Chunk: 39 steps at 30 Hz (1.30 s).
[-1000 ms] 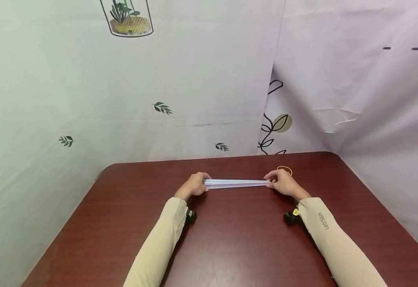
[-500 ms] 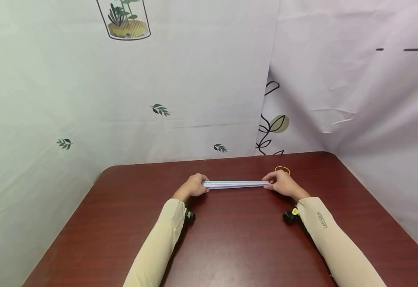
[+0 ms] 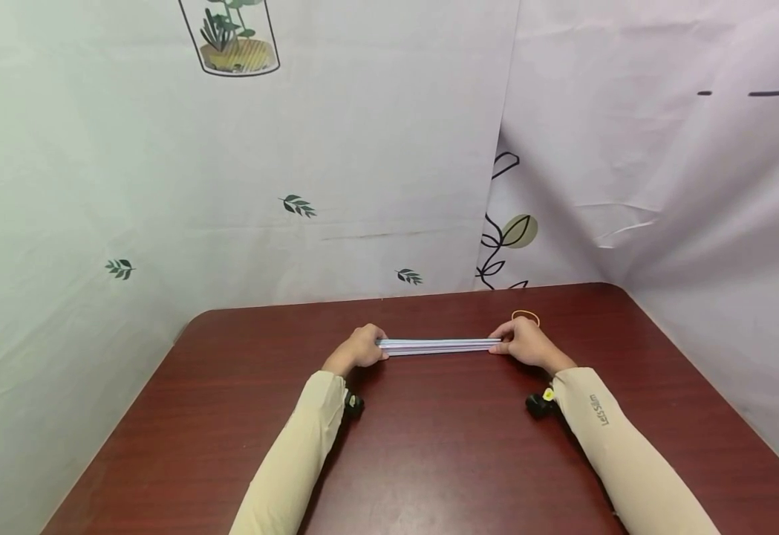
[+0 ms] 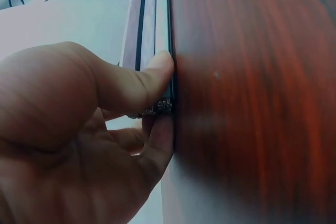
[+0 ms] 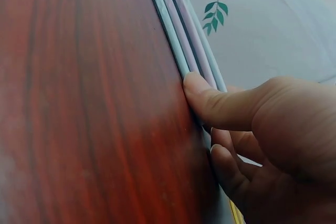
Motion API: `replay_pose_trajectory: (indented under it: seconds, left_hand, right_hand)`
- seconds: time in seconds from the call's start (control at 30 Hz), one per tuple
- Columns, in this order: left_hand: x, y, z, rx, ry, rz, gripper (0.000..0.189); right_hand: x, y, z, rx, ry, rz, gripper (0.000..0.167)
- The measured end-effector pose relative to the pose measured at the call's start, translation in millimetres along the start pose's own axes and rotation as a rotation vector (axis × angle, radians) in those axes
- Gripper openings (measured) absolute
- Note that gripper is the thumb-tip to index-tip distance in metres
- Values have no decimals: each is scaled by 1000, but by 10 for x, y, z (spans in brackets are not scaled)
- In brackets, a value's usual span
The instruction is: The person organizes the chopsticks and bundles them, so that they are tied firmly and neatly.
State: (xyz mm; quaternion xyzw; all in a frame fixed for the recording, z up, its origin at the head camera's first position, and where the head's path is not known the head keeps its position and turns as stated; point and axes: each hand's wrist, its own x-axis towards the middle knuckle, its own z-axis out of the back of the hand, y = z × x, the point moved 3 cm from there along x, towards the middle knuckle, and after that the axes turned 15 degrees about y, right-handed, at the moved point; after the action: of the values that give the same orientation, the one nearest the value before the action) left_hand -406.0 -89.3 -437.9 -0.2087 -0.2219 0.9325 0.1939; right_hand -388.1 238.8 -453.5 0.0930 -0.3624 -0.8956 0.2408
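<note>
Between my two hands, near the far side of the table, lies a bundle of long thin pale blue and lilac strips [image 3: 439,347], with dark lines between them. Its exact kind cannot be told. My left hand [image 3: 361,346] pinches the left end; in the left wrist view the thumb [image 4: 152,80] presses the strips near their rough, speckled dark end [image 4: 157,107]. At the other end, my right hand [image 3: 526,343] grips the bundle, its thumb [image 5: 202,90] lying against the strips in the right wrist view. Parts of both ends are hidden by the fingers.
Just behind my right hand, a thin yellow loop like a rubber band [image 3: 526,313] lies on the dark red wooden table [image 3: 429,446]. A pale printed cloth [image 3: 389,148] hangs along the table's back and sides.
The bundle's strips, which tapered towards the right end, now lie more evenly along their length. Both hands keep their hold nearly in place, and the head view has shifted slightly.
</note>
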Motion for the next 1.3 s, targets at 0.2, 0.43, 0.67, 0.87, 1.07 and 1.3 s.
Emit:
replay_pose_trajectory:
  seconds: [0.2, 0.43, 0.67, 0.87, 1.07, 1.3]
  left_hand:
    - [-37, -10, 30, 26, 22, -19, 10]
    - [-109, 0, 45, 30, 58, -79, 11]
    - [-209, -5, 66, -139, 139, -199, 9]
    - [-341, 9, 40, -231, 168, -283, 15]
    - [-498, -51, 8, -391, 253, -266, 19]
    - [-664, -173, 14, -413, 263, -354, 22]
  right_hand:
    - [-19, 81, 31, -11, -2, 27, 14]
    - [-39, 125, 37, 142, 57, 41, 19]
    - [-106, 124, 80, 207, 114, 71, 22]
    - [-195, 190, 129, 255, 195, 42, 24]
    - [-310, 315, 218, 304, 178, 33, 27]
    - [-560, 520, 304, 254, 98, 69, 25]
